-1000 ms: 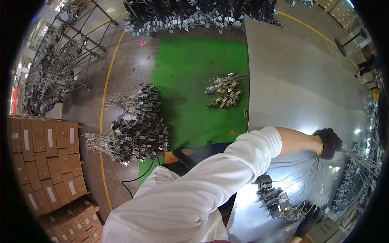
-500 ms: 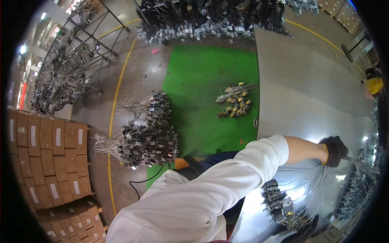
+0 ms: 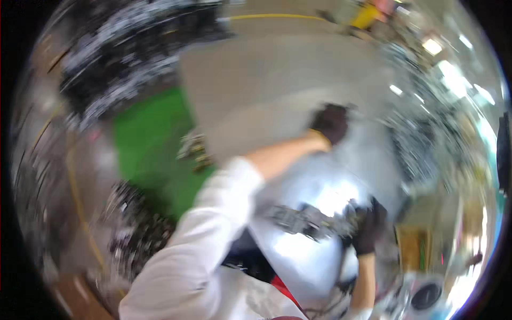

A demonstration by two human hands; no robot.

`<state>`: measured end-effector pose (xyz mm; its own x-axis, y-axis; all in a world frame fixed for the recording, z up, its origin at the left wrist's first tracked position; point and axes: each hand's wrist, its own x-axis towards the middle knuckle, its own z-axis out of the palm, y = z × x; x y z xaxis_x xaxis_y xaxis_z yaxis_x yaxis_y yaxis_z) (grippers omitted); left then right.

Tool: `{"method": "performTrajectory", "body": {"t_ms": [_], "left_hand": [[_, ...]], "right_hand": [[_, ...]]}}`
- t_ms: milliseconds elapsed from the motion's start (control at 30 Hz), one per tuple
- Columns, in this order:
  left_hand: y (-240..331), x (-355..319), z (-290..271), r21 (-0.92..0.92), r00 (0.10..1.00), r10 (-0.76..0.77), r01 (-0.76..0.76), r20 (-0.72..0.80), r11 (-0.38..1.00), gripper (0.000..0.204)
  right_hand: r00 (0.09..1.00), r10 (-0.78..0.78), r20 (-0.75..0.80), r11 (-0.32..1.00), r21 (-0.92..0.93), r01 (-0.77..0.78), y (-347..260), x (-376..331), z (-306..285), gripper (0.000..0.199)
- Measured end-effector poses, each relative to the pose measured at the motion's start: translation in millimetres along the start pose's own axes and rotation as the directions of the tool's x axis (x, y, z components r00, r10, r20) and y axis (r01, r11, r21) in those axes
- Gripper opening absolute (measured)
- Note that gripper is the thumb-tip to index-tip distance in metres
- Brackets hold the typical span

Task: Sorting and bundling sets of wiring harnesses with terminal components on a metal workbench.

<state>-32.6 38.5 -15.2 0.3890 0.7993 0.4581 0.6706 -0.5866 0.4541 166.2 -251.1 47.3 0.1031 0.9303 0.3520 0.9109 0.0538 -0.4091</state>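
Observation:
The whole picture is smeared by motion. My left hand (image 3: 330, 124), in a dark glove, reaches out over the grey metal table (image 3: 256, 85); its fingers are too blurred to read. Nearer to me, a row of grey and black connectors (image 3: 304, 221), which had thin wires trailing from it a moment before, lies on the table's shiny part. My right hand (image 3: 372, 226), also in a dark glove, is at the right end of this row. Whether it grips any of them cannot be made out.
Wire bundles (image 3: 418, 138) are heaped along the table's right side. On the left, a green mat (image 3: 154, 144) carries a small cluster with yellow parts (image 3: 200, 154) and a darker connector pile (image 3: 138, 224). Dark hanging harnesses (image 3: 144, 53) stand at the far left, an open carton (image 3: 413, 248) at right.
My view has swung to the right. My right hand has come into sight beside the connectors. My left hand has moved from the wires at the table's right side to over its middle.

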Motion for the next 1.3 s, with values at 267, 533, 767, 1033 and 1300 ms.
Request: {"method": "performTrajectory", "body": {"t_ms": [267, 533, 767, 1033, 1300], "left_hand": [[-5, -26, -41, 0.038, 0.995, 0.088, -0.086, -0.037, 0.996, 0.065], [-6, -93, -124, 0.052, 0.872, 0.489, -0.488, 0.005, 0.871, 0.062], [63, -79, -115, -0.237, 0.439, 0.883, -0.851, 0.168, 0.468, 0.047], [87, -74, -33, -0.312, 0.527, 0.833, -0.773, 0.169, 0.553, 0.079], [99, -61, -27, -0.401, 0.616, 0.770, -0.670, 0.170, 0.625, 0.051]], "right_hand": [[0.958, -0.261, -0.117, 0.944, -0.239, 0.228, -50, -1, -21, 0.039], [0.942, -0.295, -0.161, 0.937, -0.242, 0.252, -40, -22, -25, 0.038], [0.999, -0.043, 0.026, 0.995, -0.084, 0.045, -53, -2, -36, 0.043], [0.999, -0.037, -0.025, 0.995, -0.090, 0.034, 4, -9, -32, 0.043], [0.982, 0.095, -0.161, 0.995, 0.027, -0.092, -16, -8, -30, 0.050]]}}
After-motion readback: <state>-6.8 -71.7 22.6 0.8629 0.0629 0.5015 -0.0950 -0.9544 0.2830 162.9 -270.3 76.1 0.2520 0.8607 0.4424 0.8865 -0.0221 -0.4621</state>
